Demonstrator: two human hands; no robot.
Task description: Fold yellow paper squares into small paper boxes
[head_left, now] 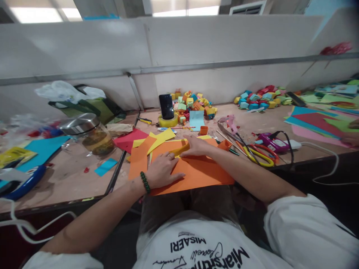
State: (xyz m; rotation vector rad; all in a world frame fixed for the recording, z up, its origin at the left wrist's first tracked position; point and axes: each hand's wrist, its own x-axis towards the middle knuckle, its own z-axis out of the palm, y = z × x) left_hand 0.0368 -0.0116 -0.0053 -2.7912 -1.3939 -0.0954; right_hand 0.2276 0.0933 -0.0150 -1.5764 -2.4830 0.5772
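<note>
My left hand [162, 170], with a green bead bracelet at the wrist, lies flat on an orange paper sheet [196, 172] at the table's front edge. My right hand [198, 145] presses down on the far part of the same sheet, next to a yellow strip [179, 150] that may be a ruler or paper. Whether the right fingers grip the strip I cannot tell. Loose yellow and orange paper pieces [157, 140] and a red sheet [127, 140] lie just left of the hands.
Scissors with yellow and red handles [259, 155], a purple glue gun [273, 142] and a pink one [228, 121] lie right. A phone on a tape roll [166, 108], heaps of small coloured paper boxes [193, 102], a glass jar [94, 136] and coloured sheets [316, 121] surround them.
</note>
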